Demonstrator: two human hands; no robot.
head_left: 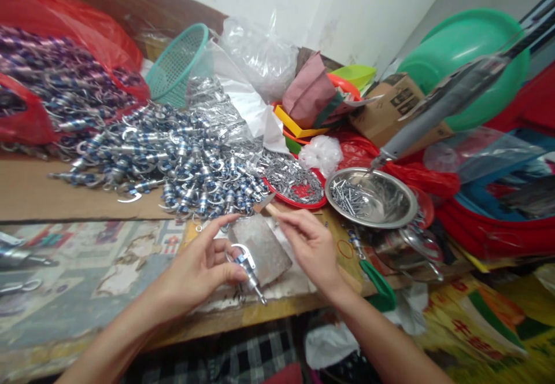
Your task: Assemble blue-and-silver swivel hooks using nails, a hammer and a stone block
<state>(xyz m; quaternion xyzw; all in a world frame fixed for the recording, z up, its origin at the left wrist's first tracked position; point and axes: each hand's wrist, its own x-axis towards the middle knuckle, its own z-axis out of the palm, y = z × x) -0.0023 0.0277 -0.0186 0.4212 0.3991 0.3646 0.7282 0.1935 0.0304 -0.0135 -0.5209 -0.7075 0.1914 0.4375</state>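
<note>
My left hand [206, 265] pinches a small silver-and-blue metal piece [247, 262] between thumb and fingers. A curved hook tops the piece, and its thin end points down toward the table's front edge. Beneath and beside it lies a flat grey metal block [262, 248]. To the right of the block, my right hand [310, 245] is closed around a light wooden handle with a dark metal head [263, 203], which looks like a hammer. That head hovers or rests near the block's far edge; which, I cannot tell.
Behind my hands spreads a heap of similar metal pieces [195, 164]. A red plate [323, 190] holds small metal parts, and a steel bowl [403, 205] holds pins. A grey tool [416, 124] hangs above the bowl. Red bag [108, 31] and green basket [182, 60] stand back left.
</note>
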